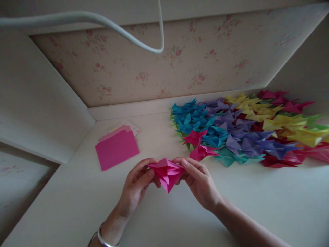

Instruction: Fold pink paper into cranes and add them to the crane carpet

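Note:
A folded pink origami piece is held up between my two hands, its lower tip pointing down toward me and its folds partly spread. My left hand pinches its left corner between thumb and fingers. On the other side, my right hand grips the right corner, thumb on top. Some of the fingers behind the paper are hidden. Just beyond my right hand lie pink folded paper pieces, at the near edge of a large group of similar folded pieces.
Blue, purple and yellow folded pieces crowd the right back of the white table. A stack of pink paper sheets lies at left. A white cable or arm hangs overhead, before the floral back panel.

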### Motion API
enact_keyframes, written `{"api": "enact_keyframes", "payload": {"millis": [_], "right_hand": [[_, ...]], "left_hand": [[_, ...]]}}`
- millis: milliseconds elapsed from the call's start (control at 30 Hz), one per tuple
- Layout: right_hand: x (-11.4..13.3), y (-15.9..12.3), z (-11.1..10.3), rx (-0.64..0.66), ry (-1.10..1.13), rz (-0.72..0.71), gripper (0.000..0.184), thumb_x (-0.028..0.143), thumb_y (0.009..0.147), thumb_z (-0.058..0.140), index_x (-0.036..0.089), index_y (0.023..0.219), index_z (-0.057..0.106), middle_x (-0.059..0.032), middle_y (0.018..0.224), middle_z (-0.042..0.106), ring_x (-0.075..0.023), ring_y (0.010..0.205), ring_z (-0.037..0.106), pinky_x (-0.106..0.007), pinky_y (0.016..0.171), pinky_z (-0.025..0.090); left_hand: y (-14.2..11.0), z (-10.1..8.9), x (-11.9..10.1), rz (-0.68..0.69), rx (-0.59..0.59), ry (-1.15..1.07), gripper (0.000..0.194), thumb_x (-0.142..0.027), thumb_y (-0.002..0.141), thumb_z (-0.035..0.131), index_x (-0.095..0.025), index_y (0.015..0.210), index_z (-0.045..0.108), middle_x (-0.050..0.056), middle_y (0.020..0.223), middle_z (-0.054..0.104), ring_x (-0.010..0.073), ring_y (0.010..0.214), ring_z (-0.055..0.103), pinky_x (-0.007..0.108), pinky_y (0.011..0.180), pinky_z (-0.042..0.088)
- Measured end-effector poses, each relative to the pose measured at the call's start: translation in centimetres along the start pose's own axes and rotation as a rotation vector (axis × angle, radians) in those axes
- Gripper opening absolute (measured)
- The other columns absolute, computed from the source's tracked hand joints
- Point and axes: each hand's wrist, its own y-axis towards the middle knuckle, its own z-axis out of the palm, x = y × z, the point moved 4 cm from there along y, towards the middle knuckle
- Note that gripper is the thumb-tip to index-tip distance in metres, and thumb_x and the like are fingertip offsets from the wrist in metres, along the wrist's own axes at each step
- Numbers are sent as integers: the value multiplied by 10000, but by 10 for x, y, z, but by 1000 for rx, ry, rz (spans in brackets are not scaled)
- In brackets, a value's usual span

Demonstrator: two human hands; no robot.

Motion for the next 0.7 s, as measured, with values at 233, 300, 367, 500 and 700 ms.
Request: {"api": "enact_keyframes", "payload": {"millis": [233,300,367,500,700], "right_hand": [[-4,-5,-3,120,-94,-27,315,342,862,707,204,1145,699,-43,798,727,-158,698,654,-281,671,511],[-4,-6,-2,131,-99,-22,343,322,838,735,209,1159,692,-41,810,725,-151,700,645,-276,672,514],[-3,-6,0,139,-104,-20,365,321,832,740,211,1175,685,-40,811,718,-147,702,634,-273,670,514],[-1,-7,3,157,-109,-19,399,307,818,741,220,1201,671,-32,806,703,-143,703,621,-267,661,506],[0,-5,2,94,-148,-9,361,175,770,681,210,1128,694,-24,805,702,-142,677,620,-272,641,501]], "left_hand": [[1,0,-1,16,46,-49,218,-252,830,713,-197,1041,727,51,873,756,143,621,672,263,625,536],[0,-1,-1,18,40,-46,219,-233,834,708,-195,1048,724,44,846,752,142,635,674,258,639,536],[-1,-2,0,16,41,-41,221,-219,836,703,-193,1054,720,36,821,747,144,646,676,257,652,537],[-1,-5,2,13,63,-30,225,-206,848,684,-191,1072,707,31,807,739,150,658,679,270,665,543],[0,-6,4,7,52,42,244,-252,851,681,-182,1085,678,41,836,731,165,678,676,276,628,553]]}}
